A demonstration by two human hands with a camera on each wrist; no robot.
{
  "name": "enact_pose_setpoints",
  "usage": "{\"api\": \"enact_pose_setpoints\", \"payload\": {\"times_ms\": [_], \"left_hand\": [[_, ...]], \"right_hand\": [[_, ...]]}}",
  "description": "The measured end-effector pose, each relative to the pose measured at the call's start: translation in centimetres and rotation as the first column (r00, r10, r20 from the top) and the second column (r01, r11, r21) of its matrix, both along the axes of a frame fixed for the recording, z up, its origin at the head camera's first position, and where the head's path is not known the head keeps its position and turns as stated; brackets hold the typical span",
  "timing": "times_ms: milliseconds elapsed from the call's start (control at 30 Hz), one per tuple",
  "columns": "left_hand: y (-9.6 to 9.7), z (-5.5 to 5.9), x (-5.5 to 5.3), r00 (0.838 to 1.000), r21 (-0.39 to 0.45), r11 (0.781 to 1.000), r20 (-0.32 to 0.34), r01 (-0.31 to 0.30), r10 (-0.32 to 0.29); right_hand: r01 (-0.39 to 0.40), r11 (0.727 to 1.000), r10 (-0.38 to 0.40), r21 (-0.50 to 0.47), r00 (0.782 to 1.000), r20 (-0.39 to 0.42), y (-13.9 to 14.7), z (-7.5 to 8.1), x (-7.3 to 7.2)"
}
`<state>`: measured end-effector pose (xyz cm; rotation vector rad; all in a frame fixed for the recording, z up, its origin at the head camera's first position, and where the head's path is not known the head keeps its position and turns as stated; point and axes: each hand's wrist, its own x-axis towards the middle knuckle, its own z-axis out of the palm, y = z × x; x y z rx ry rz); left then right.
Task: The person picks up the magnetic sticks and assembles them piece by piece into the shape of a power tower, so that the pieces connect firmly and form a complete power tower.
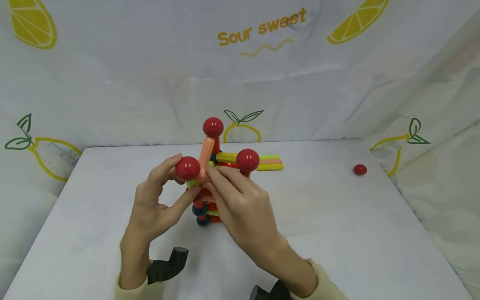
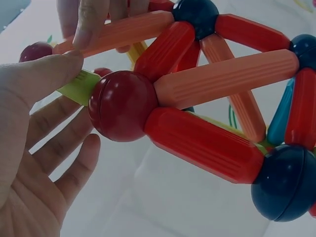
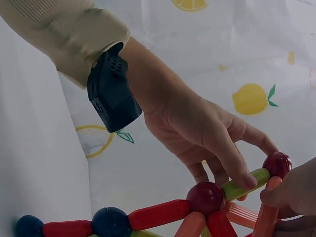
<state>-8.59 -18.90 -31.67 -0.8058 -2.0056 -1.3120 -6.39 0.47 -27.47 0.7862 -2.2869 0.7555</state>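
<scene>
A toy frame of coloured sticks and balls stands at the middle of the table, with red balls above and dark blue balls (image 1: 200,209) lower down. My left hand (image 1: 155,202) holds a short green stick (image 3: 247,182), its thumb on the stick and its index finger at the red ball (image 1: 187,168) on the stick's upper end. Just beside it, my right hand (image 1: 243,206) pinches an orange stick (image 1: 206,152) that leans up towards another red ball (image 1: 213,127). The green stick's lower end meets a large red ball (image 2: 123,106). Both hands hide part of the frame.
Behind the frame, several yellow, green and orange sticks (image 1: 270,167) lie on the white table (image 1: 337,241). A lone red ball (image 1: 360,169) rests near the right edge. A lemon-print cloth (image 1: 150,83) hangs behind. Black devices (image 1: 168,266) sit at both wrists.
</scene>
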Motion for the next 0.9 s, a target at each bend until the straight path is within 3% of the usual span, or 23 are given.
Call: {"api": "enact_pose_setpoints", "payload": {"times_ms": [67, 133, 200, 267, 333, 400, 433, 500, 567, 633, 700, 900], "left_hand": [[-0.2, 0.0, 0.0, 1.000, -0.024, 1.000, 0.024, -0.006, 0.006], [-0.5, 0.0, 0.1, 0.998, -0.061, 0.998, 0.066, -0.008, 0.012], [-1.0, -0.1, 0.2, 0.991, -0.115, 0.993, 0.127, -0.015, 0.030], [-1.3, -0.1, 0.3, 0.979, -0.175, 0.985, 0.199, -0.013, 0.048], [-1.5, -0.1, 0.4, 0.959, -0.228, 0.974, 0.275, -0.003, 0.068], [-1.6, -0.1, 0.4, 0.942, -0.268, 0.963, 0.325, 0.009, 0.082], [-1.5, -0.1, 0.4, 0.935, -0.279, 0.960, 0.345, 0.014, 0.086], [-1.4, -0.2, 0.5, 0.925, -0.295, 0.955, 0.368, 0.017, 0.097], [-1.3, -0.2, 0.5, 0.922, -0.299, 0.954, 0.373, 0.019, 0.099], [-1.1, -0.3, 0.4, 0.925, -0.286, 0.958, 0.371, 0.032, 0.080], [-1.1, -0.5, 0.2, 0.933, -0.261, 0.964, 0.357, 0.053, 0.046], [-1.7, -1.0, -0.3, 0.944, -0.212, 0.974, 0.331, 0.075, 0.000]], "right_hand": [[-0.030, 0.998, 0.028, -0.055, 0.999, -0.045, 0.4, -0.2, 0.0], [-0.081, 0.985, 0.060, -0.151, 0.988, -0.140, 1.0, -0.8, -0.2], [-0.132, 0.956, 0.066, -0.263, 0.967, -0.246, 1.9, -1.7, -0.5], [-0.145, 0.922, 0.038, -0.360, 0.957, -0.287, 2.9, -2.7, -0.9], [-0.126, 0.892, 0.034, -0.435, 0.976, -0.215, 3.7, -3.7, -1.3], [-0.076, 0.888, 0.069, -0.453, 0.997, -0.032, 4.4, -4.6, -1.5], [-0.053, 0.892, 0.097, -0.449, 0.992, 0.077, 4.7, -5.0, -1.6], [-0.032, 0.903, 0.162, -0.429, 0.949, 0.269, 5.1, -5.6, -1.7], [-0.029, 0.913, 0.207, -0.407, 0.893, 0.400, 5.2, -6.0, -1.8], [-0.040, 0.908, 0.245, -0.416, 0.858, 0.452, 5.2, -6.2, -1.9], [-0.046, 0.899, 0.270, -0.435, 0.841, 0.468, 5.0, -6.4, -2.0], [-0.048, 0.876, 0.307, -0.481, 0.824, 0.476, 4.1, -6.6, -2.3]]}}
